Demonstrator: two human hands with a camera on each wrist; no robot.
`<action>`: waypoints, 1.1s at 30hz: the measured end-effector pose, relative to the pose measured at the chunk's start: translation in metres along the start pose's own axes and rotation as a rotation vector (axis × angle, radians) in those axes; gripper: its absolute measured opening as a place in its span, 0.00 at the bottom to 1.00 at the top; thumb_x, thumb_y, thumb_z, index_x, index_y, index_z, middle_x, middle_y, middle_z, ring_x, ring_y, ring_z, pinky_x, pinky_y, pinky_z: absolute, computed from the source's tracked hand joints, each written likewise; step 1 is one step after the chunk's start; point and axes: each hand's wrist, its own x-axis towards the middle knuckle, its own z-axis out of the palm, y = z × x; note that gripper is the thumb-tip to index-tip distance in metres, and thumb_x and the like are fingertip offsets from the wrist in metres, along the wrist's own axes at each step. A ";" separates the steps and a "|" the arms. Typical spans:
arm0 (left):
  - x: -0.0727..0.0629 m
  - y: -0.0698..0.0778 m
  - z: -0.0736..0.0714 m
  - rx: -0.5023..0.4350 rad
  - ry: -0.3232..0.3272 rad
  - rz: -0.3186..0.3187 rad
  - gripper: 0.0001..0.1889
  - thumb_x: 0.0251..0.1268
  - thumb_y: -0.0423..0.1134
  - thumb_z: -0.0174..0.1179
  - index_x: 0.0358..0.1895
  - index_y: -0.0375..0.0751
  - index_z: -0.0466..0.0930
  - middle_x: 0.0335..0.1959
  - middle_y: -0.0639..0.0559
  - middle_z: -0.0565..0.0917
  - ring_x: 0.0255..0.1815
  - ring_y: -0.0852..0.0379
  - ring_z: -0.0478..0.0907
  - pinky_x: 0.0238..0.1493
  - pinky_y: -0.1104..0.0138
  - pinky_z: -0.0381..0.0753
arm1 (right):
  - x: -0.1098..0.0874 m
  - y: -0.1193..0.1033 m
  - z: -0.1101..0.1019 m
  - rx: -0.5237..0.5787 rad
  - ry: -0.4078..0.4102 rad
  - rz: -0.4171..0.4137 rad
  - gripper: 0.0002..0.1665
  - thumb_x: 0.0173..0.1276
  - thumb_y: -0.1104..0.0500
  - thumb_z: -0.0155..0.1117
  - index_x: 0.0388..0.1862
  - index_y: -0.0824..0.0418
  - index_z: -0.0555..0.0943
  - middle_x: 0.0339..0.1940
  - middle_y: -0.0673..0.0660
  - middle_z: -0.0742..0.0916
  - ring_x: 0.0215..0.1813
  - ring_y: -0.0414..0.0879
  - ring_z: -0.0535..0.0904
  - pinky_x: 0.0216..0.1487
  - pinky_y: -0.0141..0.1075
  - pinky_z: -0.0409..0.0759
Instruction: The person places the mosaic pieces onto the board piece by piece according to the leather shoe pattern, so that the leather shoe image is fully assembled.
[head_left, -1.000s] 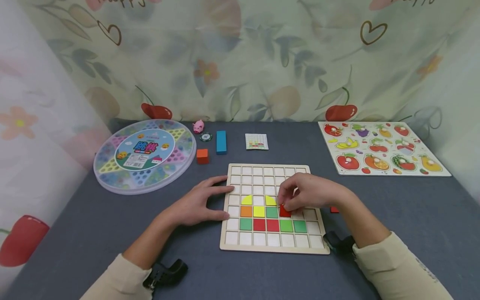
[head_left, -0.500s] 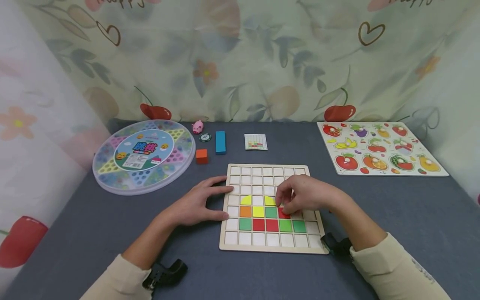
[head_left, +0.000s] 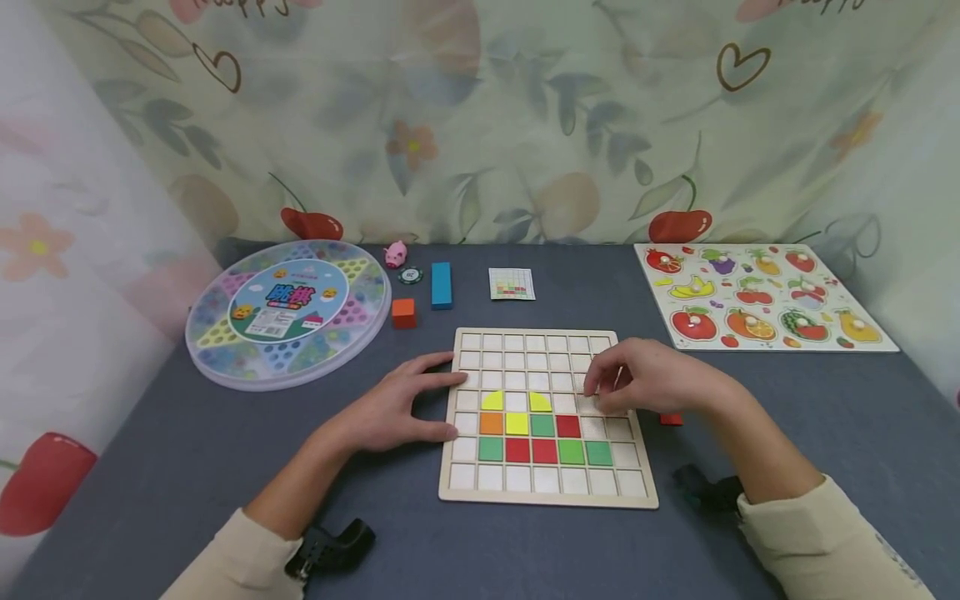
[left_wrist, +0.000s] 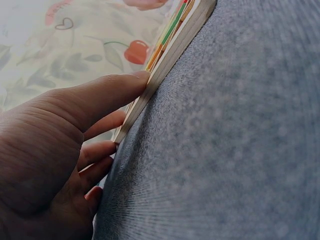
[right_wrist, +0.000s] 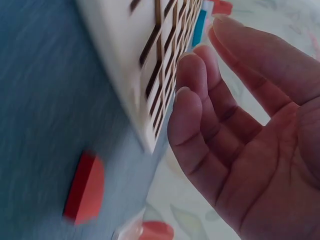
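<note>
A wooden grid board [head_left: 550,497] lies on the dark cloth, with several coloured tiles set in its cells. My left hand [head_left: 384,407] rests against its left edge, fingers spread; in the left wrist view the thumb [left_wrist: 107,95] touches the board's side. Over the right part of the grid hovers my right hand [head_left: 651,377], fingers loosely bent and holding nothing. A red square tile [head_left: 567,426] sits flat in a cell left of it. Beyond the board's right edge lies another red piece [head_left: 671,419], showing a curved side in the right wrist view.
Behind the board are a small pattern card [head_left: 512,284], a blue block [head_left: 442,286], an orange cube [head_left: 403,313], a poker chip [head_left: 410,275] and a pink pig [head_left: 395,254]. A round game box [head_left: 288,315] stands left, a fruit puzzle board [head_left: 765,297] back right.
My right hand has let go of the red square tile, now flat in its cell, and moved right. The red piece beside the board shows again. My left hand has stayed put.
</note>
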 end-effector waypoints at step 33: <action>-0.001 0.000 0.000 -0.009 -0.004 -0.016 0.38 0.64 0.53 0.71 0.77 0.53 0.71 0.84 0.47 0.57 0.82 0.38 0.53 0.75 0.35 0.57 | -0.040 0.058 -0.009 -0.101 0.029 0.107 0.10 0.58 0.61 0.78 0.34 0.53 0.84 0.30 0.48 0.82 0.34 0.44 0.76 0.34 0.36 0.76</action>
